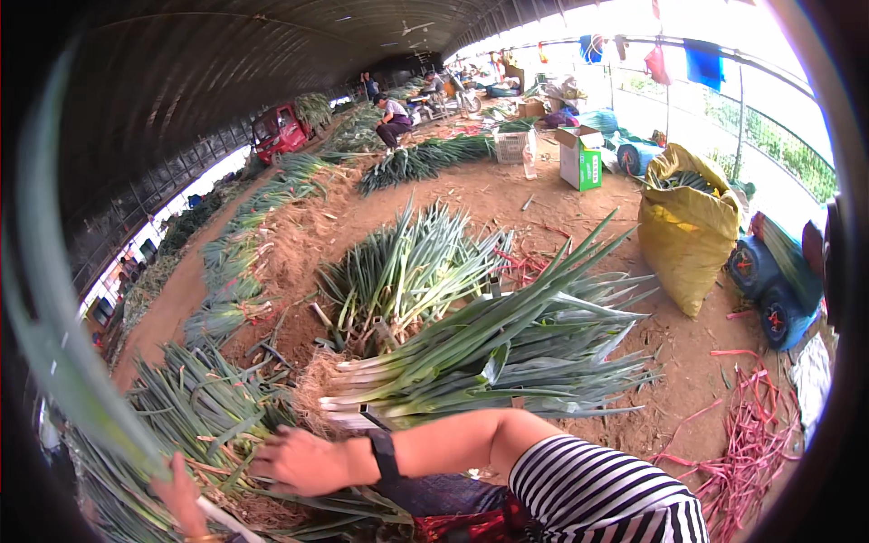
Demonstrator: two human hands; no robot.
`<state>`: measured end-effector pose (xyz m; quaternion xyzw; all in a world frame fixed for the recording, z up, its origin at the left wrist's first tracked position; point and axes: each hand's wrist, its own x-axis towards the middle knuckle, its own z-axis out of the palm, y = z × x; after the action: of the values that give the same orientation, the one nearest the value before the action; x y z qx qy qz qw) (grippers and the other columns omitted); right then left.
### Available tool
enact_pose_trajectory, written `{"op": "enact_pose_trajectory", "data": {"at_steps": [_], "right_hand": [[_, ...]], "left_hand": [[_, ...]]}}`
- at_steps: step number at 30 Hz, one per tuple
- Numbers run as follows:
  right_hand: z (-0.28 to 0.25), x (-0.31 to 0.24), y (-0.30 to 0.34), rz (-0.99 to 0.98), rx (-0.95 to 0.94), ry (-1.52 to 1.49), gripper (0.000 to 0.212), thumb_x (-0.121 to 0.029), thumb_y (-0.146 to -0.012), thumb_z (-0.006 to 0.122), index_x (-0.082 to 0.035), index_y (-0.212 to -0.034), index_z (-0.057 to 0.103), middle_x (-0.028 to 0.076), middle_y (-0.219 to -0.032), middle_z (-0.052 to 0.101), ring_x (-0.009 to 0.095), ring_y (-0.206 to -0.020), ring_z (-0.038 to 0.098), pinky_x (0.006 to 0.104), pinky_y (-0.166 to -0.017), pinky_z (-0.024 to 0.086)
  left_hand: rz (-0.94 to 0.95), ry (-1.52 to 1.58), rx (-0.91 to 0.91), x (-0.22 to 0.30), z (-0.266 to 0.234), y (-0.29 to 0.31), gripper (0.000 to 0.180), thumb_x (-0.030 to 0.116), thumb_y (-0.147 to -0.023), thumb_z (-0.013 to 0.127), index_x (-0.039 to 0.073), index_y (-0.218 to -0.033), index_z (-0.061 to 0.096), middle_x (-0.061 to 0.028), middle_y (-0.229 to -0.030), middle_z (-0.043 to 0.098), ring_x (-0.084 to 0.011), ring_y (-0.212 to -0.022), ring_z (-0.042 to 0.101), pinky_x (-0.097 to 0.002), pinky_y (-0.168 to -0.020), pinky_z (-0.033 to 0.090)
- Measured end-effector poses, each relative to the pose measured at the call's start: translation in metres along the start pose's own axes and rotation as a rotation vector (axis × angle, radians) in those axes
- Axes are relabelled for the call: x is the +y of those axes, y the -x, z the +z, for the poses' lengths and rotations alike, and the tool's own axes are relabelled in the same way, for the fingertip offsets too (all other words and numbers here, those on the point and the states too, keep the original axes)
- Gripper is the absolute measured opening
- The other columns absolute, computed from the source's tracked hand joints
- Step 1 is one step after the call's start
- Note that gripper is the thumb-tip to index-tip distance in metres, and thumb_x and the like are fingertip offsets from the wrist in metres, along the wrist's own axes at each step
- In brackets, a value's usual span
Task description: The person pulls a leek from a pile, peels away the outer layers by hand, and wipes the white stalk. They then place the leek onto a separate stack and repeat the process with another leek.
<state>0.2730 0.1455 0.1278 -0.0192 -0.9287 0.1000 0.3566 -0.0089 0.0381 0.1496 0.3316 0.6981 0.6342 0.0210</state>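
Leek (101, 403) sits clamped in left hand (179, 496); right arm (444, 443) bent, right hand (299, 460) over leek pile (195, 407), can't tell if gripping.

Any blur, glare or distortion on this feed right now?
Head view: the green onion in the left hand is smeared; head view: bright daylight washes out the upper right, while the roof falls dark; head view: fisheye curvature toward the black rim.

Around the front leek stack (507, 348), the rear stack (412, 271) lies at eleven o'clock, box (579, 161) at one, sack (688, 231) at two, straps (738, 448) at four, leek heap (195, 407) at nine.
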Motion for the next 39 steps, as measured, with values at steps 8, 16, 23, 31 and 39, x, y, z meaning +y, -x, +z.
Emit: {"op": "enact_pose_trajectory", "data": {"at_steps": [8,16,23,31,39], "right_hand": [[-0.039,0.082,-0.029,-0.128,0.118,0.742,0.026,-0.019,-0.065,0.057,-0.012,-0.09,0.058,0.003,-0.096,0.055,0.019,-0.099,0.049,0.0336,-0.085,0.041],[-0.121,0.176,0.089,0.594,-0.871,0.385,0.03,-0.033,-0.064,0.07,-0.014,-0.087,0.066,0.004,-0.073,0.064,0.025,-0.072,0.062,0.0408,-0.062,0.047],[-0.159,0.226,0.148,0.614,-0.483,0.428,0.028,-0.025,-0.074,0.064,-0.016,-0.1,0.063,0.011,-0.085,0.064,0.03,-0.08,0.061,0.039,-0.072,0.047],[-0.163,0.269,0.155,0.8,-0.586,0.349,0.029,-0.016,-0.074,0.066,-0.002,-0.098,0.062,0.02,-0.085,0.061,0.035,-0.08,0.059,0.0408,-0.073,0.046],[-0.099,0.297,0.191,0.911,-0.808,0.29,0.031,-0.02,-0.078,0.065,0.002,-0.098,0.058,0.022,-0.083,0.059,0.036,-0.08,0.059,0.0416,-0.071,0.045]], "left_hand": [[0.619,-0.279,-0.715,0.025,0.187,0.055,0.033,0.023,-0.074,0.064,0.004,-0.1,0.058,-0.0195,-0.092,0.061,-0.031,-0.087,0.06,-0.0417,-0.073,0.047],[0.672,-0.859,-0.907,-0.003,0.249,0.097,0.032,0.021,-0.071,0.067,0.01,-0.1,0.058,-0.017,-0.079,0.063,-0.033,-0.078,0.062,-0.0437,-0.07,0.049],[0.89,-0.634,-0.57,-0.01,0.32,0.078,0.043,0.023,-0.069,0.07,0.01,-0.107,0.054,-0.0092,-0.089,0.059,-0.0285,-0.083,0.057,-0.04,-0.073,0.044],[0.565,-0.411,-0.868,-0.08,0.382,0.153,0.036,0.028,-0.081,0.06,0.005,-0.107,0.052,-0.0128,-0.112,0.052,-0.0272,-0.105,0.049,-0.04,-0.088,0.039],[0.268,-0.277,-1.132,-0.133,0.397,0.191,0.047,0.028,-0.088,0.05,0.002,-0.125,0.04,-0.0219,-0.125,0.041,-0.0366,-0.118,0.038,-0.041,-0.102,0.032]]}}
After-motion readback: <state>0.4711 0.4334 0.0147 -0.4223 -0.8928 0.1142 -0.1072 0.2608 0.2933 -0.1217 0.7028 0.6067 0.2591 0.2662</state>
